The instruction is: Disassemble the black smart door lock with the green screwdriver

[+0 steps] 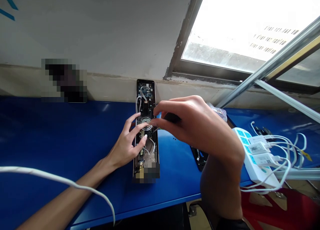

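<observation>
A long, narrow black device housing [156, 146] stands lengthwise on the blue table, its inside exposed. It holds a circuit board [144, 90], white wires, a silver round part [147, 120] and brassy metal parts near the bottom. My left hand [127, 143] reaches in from the left with its fingers spread, the fingertips resting on or just over the round part. From the right comes my right hand [185, 118], curled around a dark-handled screwdriver [172, 118]. Its thin shaft points down and left towards the housing; its tip is hidden. The right thumb and forefinger are close to the round part.
A white power strip [262, 175] with several plugged-in chargers and tangled white cables lies at the right. A black part [198, 158] sits partly behind my right arm. One white cable [62, 180] crosses above my left forearm. A metal frame [250, 78] stands by the window.
</observation>
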`<move>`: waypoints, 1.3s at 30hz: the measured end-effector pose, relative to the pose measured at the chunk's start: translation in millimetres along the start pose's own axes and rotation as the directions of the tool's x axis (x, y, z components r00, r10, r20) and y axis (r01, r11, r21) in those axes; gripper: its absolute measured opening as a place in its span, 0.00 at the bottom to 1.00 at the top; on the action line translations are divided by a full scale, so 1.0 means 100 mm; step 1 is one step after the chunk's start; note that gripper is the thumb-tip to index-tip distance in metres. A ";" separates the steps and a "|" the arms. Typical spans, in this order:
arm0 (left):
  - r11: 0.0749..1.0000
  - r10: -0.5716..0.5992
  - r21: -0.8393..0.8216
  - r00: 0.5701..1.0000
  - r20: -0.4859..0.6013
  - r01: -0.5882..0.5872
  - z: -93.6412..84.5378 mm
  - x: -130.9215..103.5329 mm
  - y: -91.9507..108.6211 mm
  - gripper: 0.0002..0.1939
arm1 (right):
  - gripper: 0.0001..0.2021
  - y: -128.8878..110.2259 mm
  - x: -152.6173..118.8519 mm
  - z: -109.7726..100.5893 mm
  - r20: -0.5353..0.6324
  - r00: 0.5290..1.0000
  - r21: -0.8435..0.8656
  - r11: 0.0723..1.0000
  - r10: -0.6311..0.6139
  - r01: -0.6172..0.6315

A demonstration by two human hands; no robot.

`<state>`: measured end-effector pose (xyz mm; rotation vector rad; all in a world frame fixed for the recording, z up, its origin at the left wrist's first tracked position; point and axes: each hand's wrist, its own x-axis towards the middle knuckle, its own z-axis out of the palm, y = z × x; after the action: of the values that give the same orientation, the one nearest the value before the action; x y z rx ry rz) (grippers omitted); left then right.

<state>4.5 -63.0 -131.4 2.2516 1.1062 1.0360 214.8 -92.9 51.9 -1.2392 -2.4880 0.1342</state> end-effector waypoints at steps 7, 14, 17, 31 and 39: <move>1.000 -0.010 -0.004 1.000 0.013 0.010 -0.02 0.01 0.03 0.20 | 0.26 0.02 -0.03 -0.01 -0.015 1.000 -0.039 0.999 0.008 -0.009; 1.000 -0.011 0.004 1.000 0.012 0.011 -0.02 0.00 0.02 0.20 | 0.14 0.04 0.00 -0.01 -0.020 0.999 -0.029 0.999 0.029 -0.030; 1.000 -0.009 0.005 1.000 0.014 0.009 -0.02 0.01 0.02 0.21 | 0.25 0.04 -0.01 -0.01 -0.017 1.000 -0.027 1.000 0.006 -0.007; 1.000 -0.009 0.000 1.000 0.014 0.009 -0.01 0.01 0.03 0.20 | 0.24 0.06 -0.02 -0.01 -0.035 0.999 -0.008 1.000 0.018 -0.019; 1.000 -0.001 0.000 1.000 0.015 0.001 -0.01 0.00 0.02 0.21 | 0.22 0.09 -0.04 -0.03 -0.001 0.999 0.028 0.999 -0.035 0.035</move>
<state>4.6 -63.6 -129.5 2.2548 1.1007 1.0171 224.9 -90.4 51.4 -1.1837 -2.4971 0.1594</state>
